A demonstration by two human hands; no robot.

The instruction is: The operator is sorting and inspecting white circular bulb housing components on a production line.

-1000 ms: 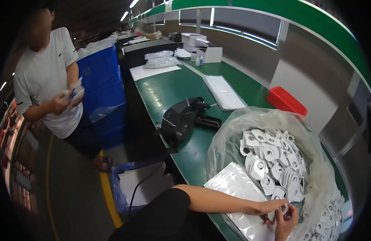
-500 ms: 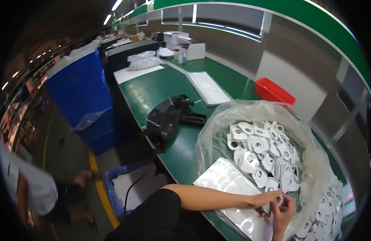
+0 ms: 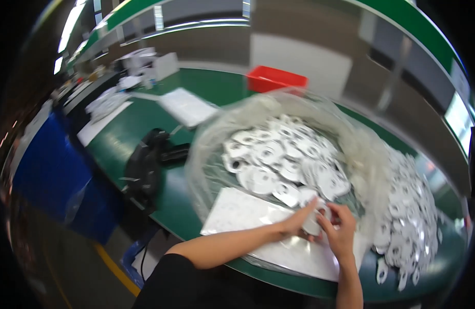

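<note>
left hand (image 3: 298,221): while meeting the right hand (image 3: 342,230) above a glossy white sheet (image 3: 231,210), grasping a white piece (image 3: 310,225) from its left side between thumb and fingers
right hand: pinching the same white piece from the right, bending the fingers close around its edge
white piece: resting between both hands over the glossy white sheet, just beside the near edge of the pile, showing a round hole but blurring in finer detail
glossy white sheet: lying beneath both hands, spreading across the near side of the clear plastic bag (image 3: 197,154)
clear plastic bag: gaping wide on the green desk (image 3: 111,154), wrapping loosely around a pile of white pieces (image 3: 268,152)
pile of white pieces: overlapping at many angles, showing round holes here and there
loose heap (image 3: 410,206): lying directly on the green desk, right of the clear plastic bag, gathering similar white shapes
black object (image 3: 144,167): lying left of the clear plastic bag, blurring too much for telling its kind
flat white packet (image 3: 186,107): lying beyond the black object
red bin (image 3: 273,85): standing behind the clear plastic bag
blue stack (image 3: 52,175): standing at far left, beside the green desk
</note>
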